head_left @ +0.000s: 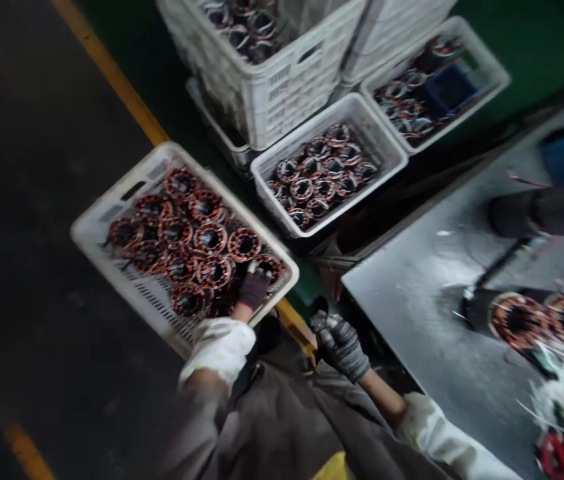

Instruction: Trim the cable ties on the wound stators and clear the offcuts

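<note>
My left hand (pixel 255 288), in a dark glove with pale fingertips, reaches into a white plastic crate (pixel 127 267) on the floor. Its fingers are bent over the rim of a motor stator (pixel 270 265) at the crate's near right corner; part of the grip is hidden. Several more stators with copper windings, such as this stator (pixel 211 238), stand packed around it with their bores facing up. My right hand (pixel 342 343), in a grey striped glove, is closed in front of my body beside the metal table. Whatever its fingers may hold is too dark to make out.
Behind stand a smaller white crate (pixel 329 217) of stators, another crate (pixel 487 87) with a blue box (pixel 449 90), and a tall white crate (pixel 282 100). The metal table (pixel 407 287) at right bears large stators (pixel 517 320) and white strands (pixel 562 377). Yellow lines (pixel 112 73) mark the floor.
</note>
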